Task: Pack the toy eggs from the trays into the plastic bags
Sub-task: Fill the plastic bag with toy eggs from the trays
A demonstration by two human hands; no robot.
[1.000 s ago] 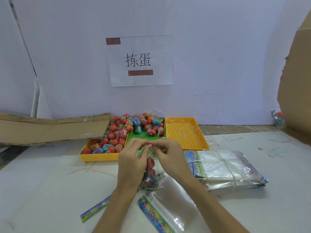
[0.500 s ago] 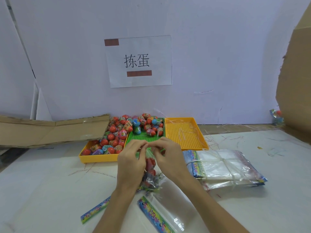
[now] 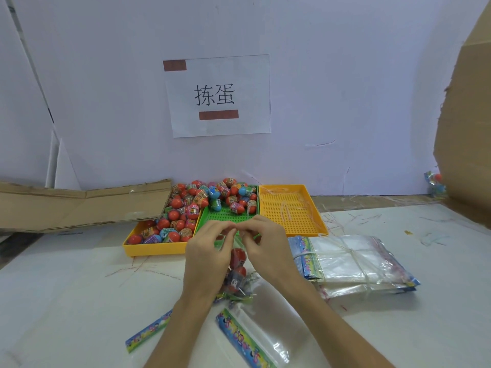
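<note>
Closest to the camera, an empty plastic bag [image 3: 255,338] with a colourful printed header lies flat on the white tabletop [image 3: 66,296], and a loose header strip [image 3: 148,334] sits just left of it. Right behind that bag is the filled bag [image 3: 236,272], standing up with red toy eggs showing through the clear plastic. Both hands are at its mouth: the left hand [image 3: 206,251] and right hand [image 3: 268,248] each pinch the top edge, fingers [image 3: 225,231] curled in tight and nearly touching each other. Compared with half a second ago basically nothing moved, same pinch, same spot, maybe the fingertips a hair closer together.

To the right of the filled bag there's a tied stack of empty bags [image 3: 353,264]. Behind the filled bag sit three trays side by side: the left yellow tray [image 3: 154,249] full of loose toy eggs [image 3: 186,208], the green tray [image 3: 225,212] with eggs only at its far end, and the right yellow tray [image 3: 292,208] with just some clear strands in it. Left of the trays lies flattened cardboard [image 3: 79,205], and on the wall behind them hangs a paper sign [image 3: 218,96] with two characters
</note>
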